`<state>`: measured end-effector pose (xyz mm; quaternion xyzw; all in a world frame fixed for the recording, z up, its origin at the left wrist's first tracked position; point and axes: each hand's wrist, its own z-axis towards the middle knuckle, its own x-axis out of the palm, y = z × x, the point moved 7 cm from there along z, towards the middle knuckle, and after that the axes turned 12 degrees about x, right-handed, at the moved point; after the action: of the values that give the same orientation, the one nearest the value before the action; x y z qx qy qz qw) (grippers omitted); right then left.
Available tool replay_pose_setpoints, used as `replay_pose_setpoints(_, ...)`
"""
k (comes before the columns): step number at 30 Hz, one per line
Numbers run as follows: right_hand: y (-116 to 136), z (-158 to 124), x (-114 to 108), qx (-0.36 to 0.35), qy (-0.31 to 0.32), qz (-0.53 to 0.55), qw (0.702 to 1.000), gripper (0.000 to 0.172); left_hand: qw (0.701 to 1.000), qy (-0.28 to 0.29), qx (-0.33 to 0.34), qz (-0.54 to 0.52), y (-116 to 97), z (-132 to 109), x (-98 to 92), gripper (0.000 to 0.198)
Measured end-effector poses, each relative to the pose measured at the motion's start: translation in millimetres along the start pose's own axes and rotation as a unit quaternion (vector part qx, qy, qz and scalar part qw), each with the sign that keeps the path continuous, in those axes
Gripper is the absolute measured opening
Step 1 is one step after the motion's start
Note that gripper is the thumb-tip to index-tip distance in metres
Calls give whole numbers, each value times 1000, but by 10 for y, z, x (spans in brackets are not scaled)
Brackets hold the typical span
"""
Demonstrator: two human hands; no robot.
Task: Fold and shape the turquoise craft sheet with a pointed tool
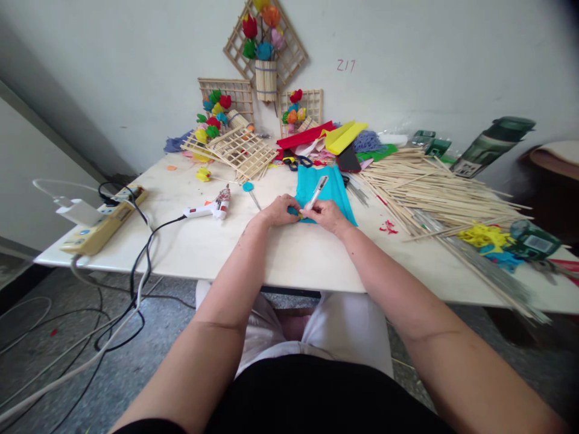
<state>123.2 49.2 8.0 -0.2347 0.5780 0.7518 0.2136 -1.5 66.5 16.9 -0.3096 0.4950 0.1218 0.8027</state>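
Observation:
A blue sheet of crepe paper (323, 181) lies on the table in front of me. My right hand (328, 215) grips a white pen (319, 188), its lower end down at the sheet's near part. My left hand (283, 211) rests at the sheet's lower left corner, fingers bent and close together. By its fingertips shows a small yellowish piece (301, 215), partly hidden, so I cannot tell what exactly the fingers pinch. Left of that hand lies a blue round piece on a thin stem (248, 187).
A glue gun (210, 209) lies to the left, wired towards a power strip (106, 223). Scissors (297, 161) sit behind the blue sheet. Many thin wooden sticks (434, 187) spread on the right. Wooden lattices (239, 150) with colourful flowers stand at the back.

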Motion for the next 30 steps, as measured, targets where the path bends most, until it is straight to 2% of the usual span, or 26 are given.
replay_pose_setpoints(19, 24, -4, -14, -10, 5, -9, 1000, 31, 1000, -8, 6, -9, -11, 6, 0, 24)
replay_pose_setpoints(30, -56, 11, 1, -4, 5, 14, 1000, 32, 1000, -2, 2, -8, -2, 3, 7, 25)
